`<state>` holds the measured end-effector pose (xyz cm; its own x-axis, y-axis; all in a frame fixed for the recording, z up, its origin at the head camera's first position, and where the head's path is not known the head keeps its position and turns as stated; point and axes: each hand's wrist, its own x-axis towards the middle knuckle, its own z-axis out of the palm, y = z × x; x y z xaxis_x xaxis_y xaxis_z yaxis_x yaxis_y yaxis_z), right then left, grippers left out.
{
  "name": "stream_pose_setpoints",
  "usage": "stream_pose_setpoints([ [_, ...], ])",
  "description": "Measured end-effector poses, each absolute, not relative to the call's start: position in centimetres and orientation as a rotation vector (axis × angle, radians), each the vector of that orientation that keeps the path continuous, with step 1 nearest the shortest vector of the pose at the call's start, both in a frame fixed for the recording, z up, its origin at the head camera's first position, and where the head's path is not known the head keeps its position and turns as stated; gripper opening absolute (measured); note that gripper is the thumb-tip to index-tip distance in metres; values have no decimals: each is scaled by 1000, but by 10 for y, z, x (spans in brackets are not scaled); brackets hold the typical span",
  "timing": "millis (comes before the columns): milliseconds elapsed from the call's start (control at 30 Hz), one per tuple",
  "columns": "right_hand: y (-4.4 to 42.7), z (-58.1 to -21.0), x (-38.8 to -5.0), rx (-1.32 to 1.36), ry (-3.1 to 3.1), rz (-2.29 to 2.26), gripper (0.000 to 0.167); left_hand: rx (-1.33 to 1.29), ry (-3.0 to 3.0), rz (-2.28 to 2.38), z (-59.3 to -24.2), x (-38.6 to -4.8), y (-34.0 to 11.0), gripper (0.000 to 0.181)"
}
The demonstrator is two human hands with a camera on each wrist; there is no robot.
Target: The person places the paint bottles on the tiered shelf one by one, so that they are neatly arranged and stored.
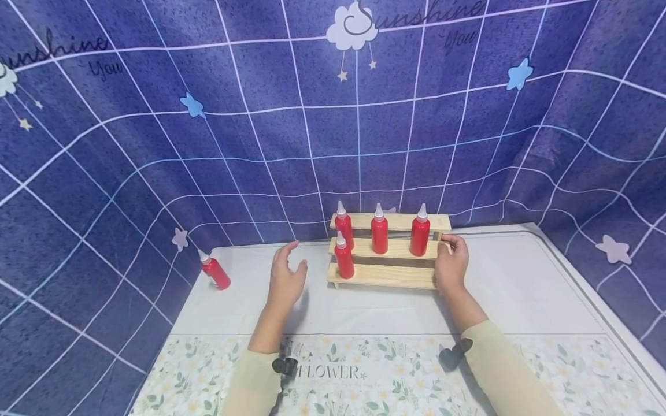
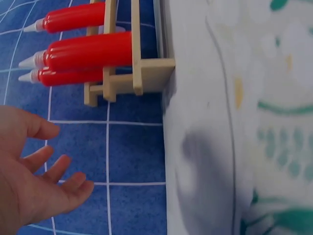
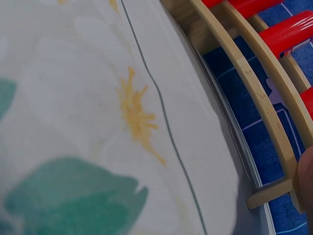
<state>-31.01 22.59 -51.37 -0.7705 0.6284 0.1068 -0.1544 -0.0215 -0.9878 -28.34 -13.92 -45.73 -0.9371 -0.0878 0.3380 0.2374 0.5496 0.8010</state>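
A three-tier wooden rack stands at the back of the table. Three red squeeze bottles with white pointed caps, one of them the middle bottle, stand on its middle tier. On the lowest tier's left end is one more red bottle. My right hand grips the rack's right end; in the right wrist view only a sliver of that hand shows against the rack. Left of the rack, my left hand hovers over the table, fingers spread and holding nothing, as the left wrist view of the hand also shows.
Apart from the rack, a red bottle stands near the table's left edge, looking slanted. A floral cloth covers the front of the white table. Blue gridded curtain hangs behind and along both sides.
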Motion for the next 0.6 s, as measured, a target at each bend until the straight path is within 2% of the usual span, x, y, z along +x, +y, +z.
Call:
stream_pose_setpoints([
  [600, 225, -510, -308, -504, -1728, 1879, 21, -140, -2236, -1155, -454, -283, -168, 50],
])
